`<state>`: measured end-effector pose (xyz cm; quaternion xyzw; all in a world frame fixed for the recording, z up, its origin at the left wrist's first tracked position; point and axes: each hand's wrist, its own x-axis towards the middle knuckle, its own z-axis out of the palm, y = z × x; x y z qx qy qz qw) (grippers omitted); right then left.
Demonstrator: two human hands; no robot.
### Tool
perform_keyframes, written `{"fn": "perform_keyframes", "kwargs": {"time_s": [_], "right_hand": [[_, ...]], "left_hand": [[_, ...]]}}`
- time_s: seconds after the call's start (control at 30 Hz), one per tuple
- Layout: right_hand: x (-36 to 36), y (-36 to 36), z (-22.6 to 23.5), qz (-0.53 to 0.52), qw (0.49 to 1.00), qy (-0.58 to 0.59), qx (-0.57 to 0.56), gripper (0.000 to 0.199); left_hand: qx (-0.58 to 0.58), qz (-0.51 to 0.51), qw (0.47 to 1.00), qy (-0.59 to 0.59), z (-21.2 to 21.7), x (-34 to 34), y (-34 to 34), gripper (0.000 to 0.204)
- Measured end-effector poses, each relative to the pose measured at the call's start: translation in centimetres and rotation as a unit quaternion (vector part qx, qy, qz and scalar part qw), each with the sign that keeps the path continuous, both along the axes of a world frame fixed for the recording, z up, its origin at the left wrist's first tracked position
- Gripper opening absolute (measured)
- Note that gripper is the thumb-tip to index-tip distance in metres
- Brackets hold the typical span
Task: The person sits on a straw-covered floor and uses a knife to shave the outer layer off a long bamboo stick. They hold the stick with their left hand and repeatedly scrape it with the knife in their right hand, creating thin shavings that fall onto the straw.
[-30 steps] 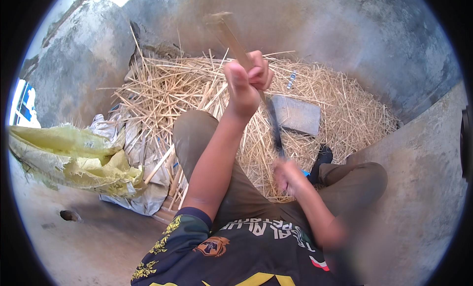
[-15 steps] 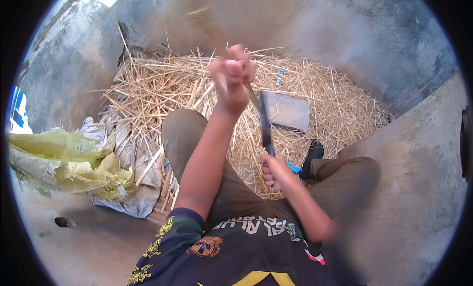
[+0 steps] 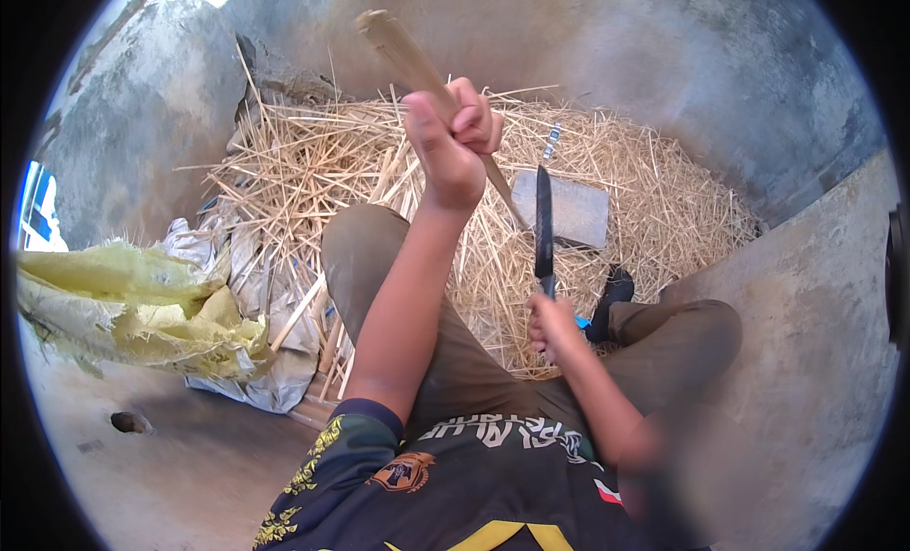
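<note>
Raised over the straw, my left hand (image 3: 449,145) is closed round a pale wooden stick (image 3: 406,58). The stick slants from the upper left down to its thin lower end, beside the left edge of a flat grey block (image 3: 580,210). Lower and to the right, my right hand (image 3: 559,329) grips the handle of a knife (image 3: 543,219). Its dark blade points away from me, crossing in front of the block's left part, and a gap shows between it and the stick. Whether the blade touches the block I cannot tell.
Straw and thin shavings (image 3: 664,191) cover the floor between my bent legs and the concrete wall (image 3: 664,58). Longer split sticks (image 3: 294,153) are heaped at the left. A torn yellow sack (image 3: 142,314) lies near my left knee. A small silvery strip (image 3: 552,141) rests beyond the block.
The knife has swung away from the stick to the right and now points straight ahead. Both hands have shifted slightly right in the picture, with the stick still in my left hand.
</note>
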<state>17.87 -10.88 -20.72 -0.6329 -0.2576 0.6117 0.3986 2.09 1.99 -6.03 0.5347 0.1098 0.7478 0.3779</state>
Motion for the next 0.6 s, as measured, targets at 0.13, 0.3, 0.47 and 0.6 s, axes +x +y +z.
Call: {"fn": "perform_keyframes", "kwargs": {"time_s": [0.13, 0.3, 0.47, 0.6], "right_hand": [[2.8, 2.7, 7.0, -0.048, 0.966, -0.179, 0.182, 0.027], [0.5, 2.2, 7.6, -0.244, 0.851, 0.051, 0.462, 0.027], [3.6, 2.7, -1.9, 0.005, 0.992, -0.122, 0.015, 0.025], [5.0, 3.8, 10.5, -0.098, 0.958, -0.140, 0.230, 0.029]], "left_hand": [[0.001, -0.095, 0.995, -0.040, -0.4, -0.9, 1.1, 0.068], [-0.004, -0.086, 0.996, -0.029, -0.3, 0.0, 0.9, 0.069], [0.008, -0.082, 0.996, -0.028, -0.1, -0.1, 0.7, 0.066], [0.013, -0.073, 0.997, -0.035, -0.3, -0.5, 0.8, 0.065]]}}
